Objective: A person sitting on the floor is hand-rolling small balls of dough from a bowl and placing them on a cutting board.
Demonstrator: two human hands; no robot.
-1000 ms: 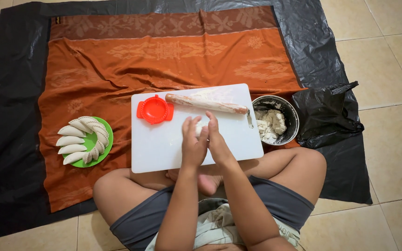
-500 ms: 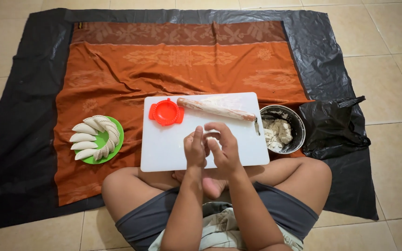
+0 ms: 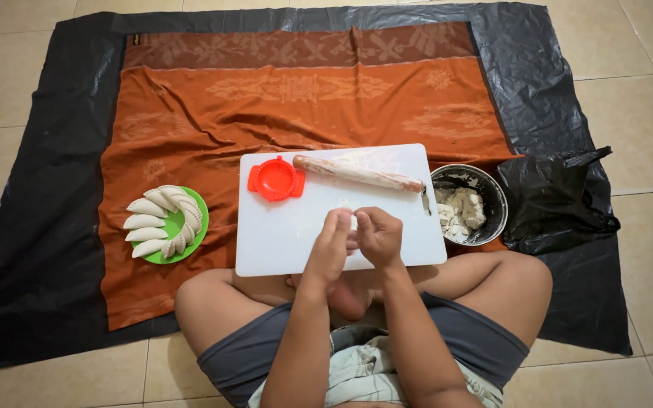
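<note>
Below, orange cloth (image 3: 213, 121) on tiled floor (image 3: 9, 83)

You get soft, even indoor light from above, with only faint shadows under your hands (image 3: 357, 240) on the white cutting board (image 3: 281, 242). The black plastic sheet (image 3: 39, 227) shows dull glare, and focus stays sharp throughout, edges slightly bowed.

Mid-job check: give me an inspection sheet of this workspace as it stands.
Surface: white cutting board on orange cloth over black plastic sheet.
Job's things: small dough piece between both hands; rolling pin, red dumpling press, metal dough bowl.
Clutter: black plastic bag; green plate of folded dumplings.
Grippers: left hand, right hand pinching dough.
Cables: nothing seen.
Surroundings: tiled floor.
</note>
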